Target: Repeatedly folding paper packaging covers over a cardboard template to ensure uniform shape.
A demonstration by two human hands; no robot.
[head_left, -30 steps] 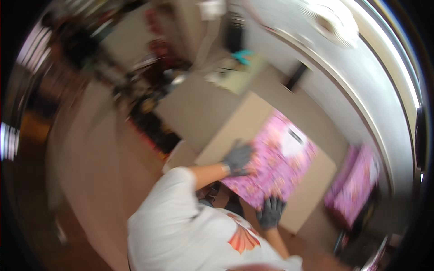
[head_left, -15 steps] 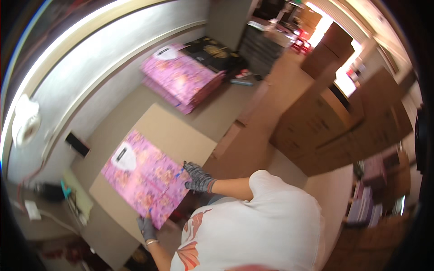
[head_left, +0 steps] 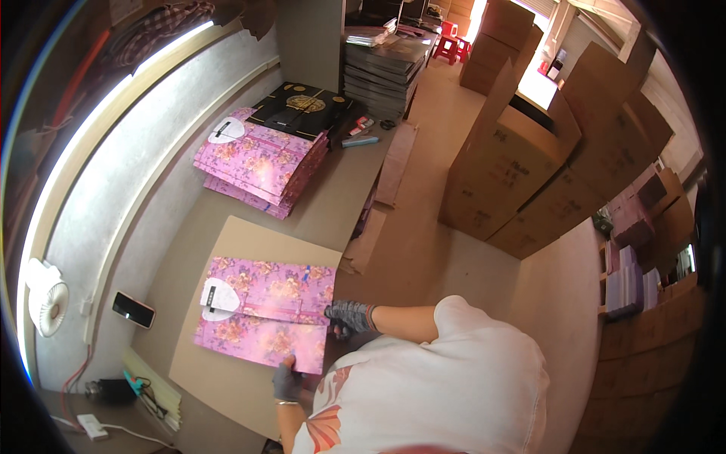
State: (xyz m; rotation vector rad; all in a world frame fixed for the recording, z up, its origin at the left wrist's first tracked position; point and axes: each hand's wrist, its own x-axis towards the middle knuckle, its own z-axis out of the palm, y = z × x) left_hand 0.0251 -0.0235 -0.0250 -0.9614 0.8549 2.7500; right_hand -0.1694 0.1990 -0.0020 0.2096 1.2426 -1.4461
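A flat pink floral packet with a white oval patch and a small black label lies on a tan board. A fold or overlapping edge runs across its middle, and small blue bits show near its far right corner. My left hand, in a grey glove with bare fingertips, pinches the near edge, thumb on top. At the right edge, my right hand, in a dark knitted glove, is closed around the packet near the fold; its fingertips are partly hidden.
Beyond the board lie a stack of similar pink packets and a black packet with gold decoration. A phone, a white fan and a power strip are at the left. Open cardboard boxes stand to the right.
The view has turned and steadied. My right hand has moved from near the blue bits to the fold; the fold now shows more plainly. My left hand still holds the near edge.
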